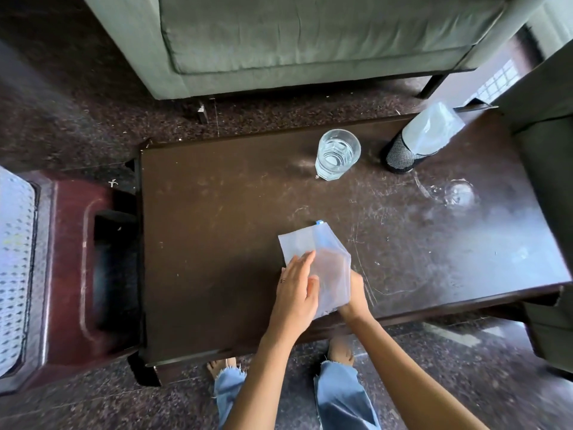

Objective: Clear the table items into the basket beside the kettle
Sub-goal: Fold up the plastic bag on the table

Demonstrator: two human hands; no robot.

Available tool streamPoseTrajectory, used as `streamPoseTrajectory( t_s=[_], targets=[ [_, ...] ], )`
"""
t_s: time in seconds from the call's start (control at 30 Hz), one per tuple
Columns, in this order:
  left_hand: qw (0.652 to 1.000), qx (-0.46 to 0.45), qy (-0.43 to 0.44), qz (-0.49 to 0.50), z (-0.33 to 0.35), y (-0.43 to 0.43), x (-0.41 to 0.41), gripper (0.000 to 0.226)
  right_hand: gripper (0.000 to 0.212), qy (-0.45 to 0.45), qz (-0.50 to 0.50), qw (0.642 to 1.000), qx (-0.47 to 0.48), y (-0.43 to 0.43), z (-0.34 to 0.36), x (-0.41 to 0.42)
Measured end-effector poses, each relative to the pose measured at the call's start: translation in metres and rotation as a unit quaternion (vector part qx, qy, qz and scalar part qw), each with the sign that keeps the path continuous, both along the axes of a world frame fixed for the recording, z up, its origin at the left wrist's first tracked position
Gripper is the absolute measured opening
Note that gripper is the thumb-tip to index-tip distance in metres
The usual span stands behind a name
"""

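Fingers (pixel 305 259) of the left hand (pixel 296 290) are laid straight on the bag (pixel 297 243), gripped by the right hand (pixel 356 293); its zip end is pointed up-frame toward the glass (pixel 337 155).

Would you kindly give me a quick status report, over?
Left hand flat on bag; right hand grips its near edge. Bag on table, not yet cleared. Glass stands apart, nothing in the way.

The right hand (pixel 356 293) is mostly hidden behind the plastic bag (pixel 322 259) at the table's (pixel 217 243) near edge. Left of the table, a white perforated object (pixel 15 259) is blurred and cropped.
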State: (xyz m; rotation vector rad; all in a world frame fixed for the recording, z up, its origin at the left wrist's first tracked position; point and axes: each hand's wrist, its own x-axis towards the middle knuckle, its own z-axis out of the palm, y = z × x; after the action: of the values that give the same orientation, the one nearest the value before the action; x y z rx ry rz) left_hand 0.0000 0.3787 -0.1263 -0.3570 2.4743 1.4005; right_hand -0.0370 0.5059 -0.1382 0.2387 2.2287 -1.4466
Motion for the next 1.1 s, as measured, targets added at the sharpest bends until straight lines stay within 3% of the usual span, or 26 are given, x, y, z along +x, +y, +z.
streamPoseTrajectory(
  t_s=[0.03, 0.13, 0.27, 0.37, 0.43, 0.5, 0.63, 0.7, 0.77, 0.83, 0.9, 0.97, 1.1],
  targets=[
    [0.999, -0.028, 0.003, -0.023, -0.005, 0.003, 0.001, 0.053, 0.009, 0.019, -0.021, 0.999, -0.02, 0.003, 0.0, -0.004],
    [0.99, -0.122, 0.012, -0.075, -0.015, 0.011, 0.002, 0.062, 0.026, 0.018, -0.087, 0.991, -0.099, 0.007, -0.004, -0.01],
    [0.963, -0.248, 0.005, -0.105, -0.028, 0.014, 0.005, 0.053, 0.038, -0.029, -0.129, 0.987, -0.097, 0.009, -0.004, -0.013],
    [0.944, -0.301, 0.016, -0.131, -0.041, 0.007, 0.015, 0.059, 0.033, -0.007, -0.136, 0.991, 0.002, 0.008, -0.002, -0.013],
    [0.939, -0.311, 0.014, -0.148, -0.046, 0.002, 0.02, 0.069, 0.025, 0.04, -0.054, 0.991, 0.115, 0.006, -0.003, -0.012],
    [0.938, -0.309, 0.025, -0.154, -0.047, 0.001, 0.021, 0.072, 0.036, 0.075, 0.041, 0.979, 0.183, 0.0, -0.007, -0.008],
    [0.956, -0.259, 0.053, -0.129, -0.05, 0.002, 0.018, 0.071, 0.042, 0.056, 0.039, 0.977, 0.2, -0.013, -0.008, -0.01],
    [0.983, -0.15, 0.061, -0.086, -0.048, 0.001, 0.017, 0.065, 0.026, -0.006, 0.012, 0.986, 0.168, -0.02, -0.003, -0.018],
    [0.997, -0.007, 0.063, 0.032, -0.038, -0.005, 0.014, 0.058, 0.009, -0.04, 0.044, 0.985, 0.161, -0.026, 0.0, -0.027],
    [0.974, 0.061, 0.076, 0.204, -0.024, -0.017, 0.006, 0.054, 0.021, -0.05, 0.071, 0.988, 0.128, -0.031, 0.003, -0.034],
    [0.927, 0.143, 0.04, 0.344, -0.005, -0.036, -0.003, 0.056, 0.019, -0.067, 0.085, 0.992, 0.068, -0.04, 0.01, -0.038],
    [0.895, 0.226, 0.005, 0.384, 0.008, -0.061, -0.008, 0.056, 0.014, -0.102, 0.108, 0.989, -0.002, -0.051, 0.019, -0.042],
    [0.901, 0.228, -0.007, 0.369, 0.028, -0.113, -0.011, 0.032, 0.01, -0.138, 0.161, 0.974, -0.077, -0.092, 0.037, -0.054]
  ],
)
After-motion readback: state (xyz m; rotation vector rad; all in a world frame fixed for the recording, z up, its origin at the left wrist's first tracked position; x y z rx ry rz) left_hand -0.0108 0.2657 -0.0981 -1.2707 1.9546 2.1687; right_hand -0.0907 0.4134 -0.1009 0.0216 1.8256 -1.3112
